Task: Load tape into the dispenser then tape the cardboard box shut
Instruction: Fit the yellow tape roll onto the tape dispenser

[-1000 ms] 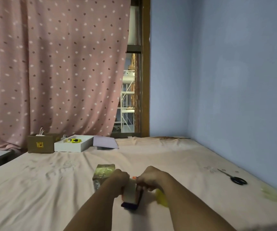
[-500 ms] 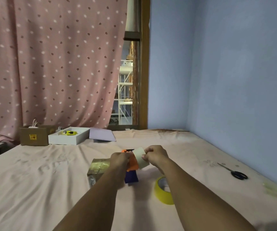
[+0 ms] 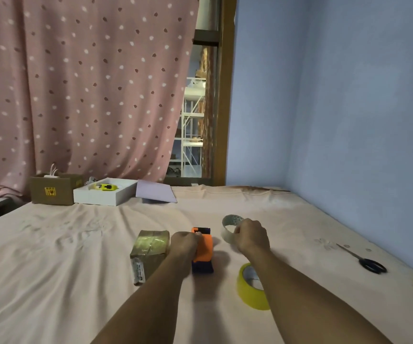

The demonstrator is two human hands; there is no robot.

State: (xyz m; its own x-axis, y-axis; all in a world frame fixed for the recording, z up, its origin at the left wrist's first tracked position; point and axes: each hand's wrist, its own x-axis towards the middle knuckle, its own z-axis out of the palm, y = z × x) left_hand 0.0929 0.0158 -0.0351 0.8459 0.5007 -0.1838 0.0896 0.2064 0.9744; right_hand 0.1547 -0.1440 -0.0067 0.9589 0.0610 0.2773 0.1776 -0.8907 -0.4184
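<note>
An orange and dark blue tape dispenser point(image 3: 203, 252) stands on the pink bedsheet, and my left hand point(image 3: 183, 244) grips its top. To its right my right hand point(image 3: 251, 236) holds a pale, nearly empty tape ring point(image 3: 230, 225) just above the sheet, apart from the dispenser. A small cardboard box point(image 3: 149, 254) wrapped in shiny tape lies directly left of the dispenser. A full yellow tape roll point(image 3: 251, 289) lies on the sheet under my right forearm.
Black scissors point(image 3: 372, 264) lie at the right near the blue wall. At the back left stand a brown carton point(image 3: 51, 193), a white tray point(image 3: 106, 196) holding a yellow item, and a lilac sheet point(image 3: 155, 194). A dotted pink curtain hangs behind.
My right hand has pulled the pale ring off the dispenser and carried it to the right. My left hand has stayed on the dispenser. The camera has tilted down.
</note>
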